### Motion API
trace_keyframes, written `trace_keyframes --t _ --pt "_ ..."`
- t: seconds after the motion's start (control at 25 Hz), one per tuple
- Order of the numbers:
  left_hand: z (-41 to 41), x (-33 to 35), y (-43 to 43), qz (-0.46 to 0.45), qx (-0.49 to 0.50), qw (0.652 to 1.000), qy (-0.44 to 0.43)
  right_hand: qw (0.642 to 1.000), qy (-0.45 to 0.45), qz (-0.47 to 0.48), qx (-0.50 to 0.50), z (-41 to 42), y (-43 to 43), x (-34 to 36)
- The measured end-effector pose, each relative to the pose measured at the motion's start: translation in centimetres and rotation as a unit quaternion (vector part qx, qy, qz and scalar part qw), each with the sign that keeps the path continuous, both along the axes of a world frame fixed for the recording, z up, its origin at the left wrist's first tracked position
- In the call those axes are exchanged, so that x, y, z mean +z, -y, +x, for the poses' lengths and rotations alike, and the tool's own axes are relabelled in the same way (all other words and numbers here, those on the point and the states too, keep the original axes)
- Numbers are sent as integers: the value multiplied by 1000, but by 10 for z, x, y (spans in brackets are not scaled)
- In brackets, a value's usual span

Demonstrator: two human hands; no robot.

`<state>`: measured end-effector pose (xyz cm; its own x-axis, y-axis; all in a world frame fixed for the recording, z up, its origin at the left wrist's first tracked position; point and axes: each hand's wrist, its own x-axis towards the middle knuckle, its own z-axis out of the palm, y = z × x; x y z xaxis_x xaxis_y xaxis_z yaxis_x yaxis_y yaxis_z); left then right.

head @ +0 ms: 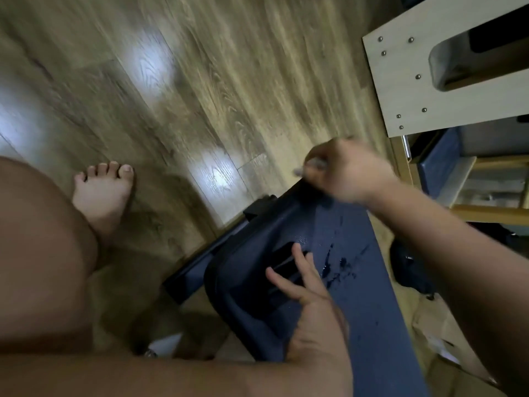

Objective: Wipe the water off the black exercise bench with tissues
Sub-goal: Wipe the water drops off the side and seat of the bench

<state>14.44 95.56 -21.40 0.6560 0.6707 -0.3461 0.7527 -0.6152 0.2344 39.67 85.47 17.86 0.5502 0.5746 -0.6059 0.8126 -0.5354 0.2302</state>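
The dark exercise bench (369, 285) runs from the lower middle up toward the right. Water drops and streaks (336, 267) lie on its padded top. My right hand (347, 170) hovers blurred over the bench's far end, closed on a small wad of tissue (310, 166) that peeks out from the fingers. My left hand (310, 308) rests flat on the near part of the bench with its fingers spread, just left of the wet patch. It holds nothing.
Wooden floor (200, 81) fills the left and top. My bare foot (104, 190) and knee are at the left. A pale wooden panel with screws (406, 90) stands at the upper right, with shelves and a blue box (440, 164) below it. A dark bag (409, 265) lies right of the bench.
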Motion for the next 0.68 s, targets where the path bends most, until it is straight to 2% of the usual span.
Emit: trace_keyframes --t 0.04,0.08,0.16,0.24,0.32,0.36,0.48,0.52,0.68 --pt "-2 2 -1 -4 0 1000 3 996 65 -25 -58 23 -7 2" --pt "-5 3 2 21 -16 1000 4 990 92 -28 -100 32 -14 0" --pt "-9 3 0 57 -20 998 0 995 28 -27 -92 8 -20 -14" --pt "-10 -2 -5 61 -17 998 -7 996 -91 -5 -5 -49 -14 -17" --pt "-12 -10 -1 63 -29 997 -19 992 -125 6 29 -61 -2 -4" --pt "-9 -14 3 53 -15 998 -8 995 -102 -2 8 -47 -2 3" --pt "-6 -11 -6 20 36 999 -34 995 50 -4 -91 13 -7 6" --pt "-5 -11 -7 13 41 998 -45 993 57 2 -108 14 -9 4" --pt "0 -1 -5 -3 72 997 -40 993 -118 -6 -18 -79 -9 -7"
